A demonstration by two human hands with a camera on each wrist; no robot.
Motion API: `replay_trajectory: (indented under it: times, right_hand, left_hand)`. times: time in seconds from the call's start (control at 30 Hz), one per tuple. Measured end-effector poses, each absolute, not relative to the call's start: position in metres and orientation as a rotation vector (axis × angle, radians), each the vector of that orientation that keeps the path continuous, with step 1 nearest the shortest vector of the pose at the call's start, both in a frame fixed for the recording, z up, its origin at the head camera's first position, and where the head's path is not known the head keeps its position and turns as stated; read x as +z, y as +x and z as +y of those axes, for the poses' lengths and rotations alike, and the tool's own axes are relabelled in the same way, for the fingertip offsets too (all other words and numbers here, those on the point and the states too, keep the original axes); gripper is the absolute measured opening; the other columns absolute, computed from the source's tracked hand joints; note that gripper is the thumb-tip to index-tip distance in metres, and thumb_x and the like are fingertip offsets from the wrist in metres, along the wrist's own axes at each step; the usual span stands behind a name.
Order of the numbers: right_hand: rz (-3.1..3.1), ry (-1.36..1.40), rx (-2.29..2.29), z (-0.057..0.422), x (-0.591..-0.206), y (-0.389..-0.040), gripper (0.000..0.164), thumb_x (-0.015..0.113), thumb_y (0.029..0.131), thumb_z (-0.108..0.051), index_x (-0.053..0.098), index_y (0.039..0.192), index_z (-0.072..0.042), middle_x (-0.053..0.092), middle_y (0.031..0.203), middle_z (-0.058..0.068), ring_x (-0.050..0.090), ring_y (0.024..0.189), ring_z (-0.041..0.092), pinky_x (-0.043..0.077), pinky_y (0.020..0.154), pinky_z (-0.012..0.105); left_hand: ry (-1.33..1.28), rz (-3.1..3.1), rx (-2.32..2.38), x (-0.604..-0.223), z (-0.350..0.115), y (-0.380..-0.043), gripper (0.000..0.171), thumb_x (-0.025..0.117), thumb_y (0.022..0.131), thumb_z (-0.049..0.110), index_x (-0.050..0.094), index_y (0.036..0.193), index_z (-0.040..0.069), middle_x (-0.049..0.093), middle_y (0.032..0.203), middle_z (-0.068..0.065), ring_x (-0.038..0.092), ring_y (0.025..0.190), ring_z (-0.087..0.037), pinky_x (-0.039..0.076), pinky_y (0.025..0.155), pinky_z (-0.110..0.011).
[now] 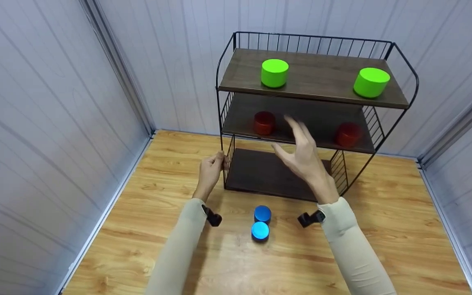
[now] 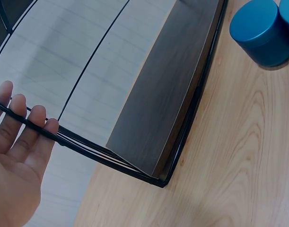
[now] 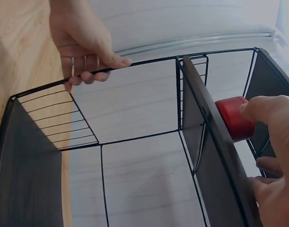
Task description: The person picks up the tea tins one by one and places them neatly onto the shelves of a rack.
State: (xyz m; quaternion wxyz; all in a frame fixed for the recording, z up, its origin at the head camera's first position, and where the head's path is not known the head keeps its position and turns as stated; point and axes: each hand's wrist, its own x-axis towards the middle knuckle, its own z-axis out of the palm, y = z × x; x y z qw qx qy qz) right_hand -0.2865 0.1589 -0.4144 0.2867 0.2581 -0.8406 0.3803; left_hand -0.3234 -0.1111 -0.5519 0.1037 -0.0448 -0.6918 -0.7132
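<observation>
Left hand (image 1: 211, 170) grips rack post (image 3: 153, 61); right hand (image 1: 301, 157) spread, empty, by middle shelf (image 1: 326, 116) front edge. Red tin (image 1: 264, 123): probably light, stiff; grasp sides.

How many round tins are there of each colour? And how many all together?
Green tins: 2
Red tins: 2
Blue tins: 2
Total: 6

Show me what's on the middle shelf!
The middle shelf holds a red tin on the left and another red tin on the right. In the head view, the right hand covers part of the space between them.
</observation>
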Motion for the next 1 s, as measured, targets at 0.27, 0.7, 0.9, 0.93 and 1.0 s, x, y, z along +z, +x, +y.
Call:
replay_trajectory:
  times: [0.27,0.7,0.9,0.93,1.0]
  right_hand:
    - [-2.143,0.745,0.987,0.164,-0.438,-0.267,0.067,0.080,0.090,-0.010,0.049,0.148,0.003,0.051,0.150,0.023,0.042,0.146,0.039,0.039,0.118,0.049]
    - [-2.105,0.839,0.966,0.171,-0.481,-0.234,0.073,0.082,0.084,-0.009,0.050,0.148,0.002,0.052,0.150,0.024,0.041,0.147,0.041,0.033,0.123,0.034]
    - [-2.126,0.898,0.991,0.175,-0.502,-0.214,0.076,0.084,0.081,-0.011,0.049,0.147,0.005,0.050,0.151,0.026,0.037,0.151,0.035,0.029,0.124,0.032]
    - [-2.123,0.913,0.993,0.175,-0.506,-0.211,0.077,0.084,0.080,-0.011,0.049,0.147,0.006,0.049,0.152,0.026,0.036,0.151,0.035,0.029,0.124,0.032]
    - [-2.125,0.939,0.994,0.177,-0.515,-0.205,0.079,0.084,0.079,-0.013,0.048,0.147,0.006,0.048,0.153,0.026,0.035,0.151,0.036,0.028,0.125,0.031]
  left_hand:
    - [-0.131,-2.044,-2.126,-0.547,-0.112,-0.319,0.044,0.048,0.111,0.020,0.067,0.078,-0.001,0.065,0.072,-0.004,0.062,0.069,-0.022,0.058,0.072,-0.034]
    - [-0.099,-2.065,-2.113,-0.551,-0.111,-0.324,0.044,0.048,0.111,0.022,0.069,0.078,0.003,0.063,0.078,-0.029,0.059,0.080,-0.052,0.056,0.083,-0.059]
    - [-0.084,-2.077,-2.062,-0.552,-0.111,-0.323,0.050,0.051,0.110,0.027,0.066,0.087,-0.014,0.065,0.071,-0.015,0.062,0.074,-0.040,0.058,0.078,-0.051]
    - [-0.082,-2.076,-2.060,-0.552,-0.111,-0.323,0.050,0.051,0.110,0.027,0.066,0.089,-0.016,0.065,0.071,-0.016,0.062,0.074,-0.039,0.058,0.077,-0.050]
    - [-0.078,-2.079,-2.054,-0.552,-0.111,-0.323,0.051,0.051,0.110,0.027,0.066,0.090,-0.016,0.065,0.073,-0.020,0.063,0.073,-0.037,0.058,0.077,-0.049]
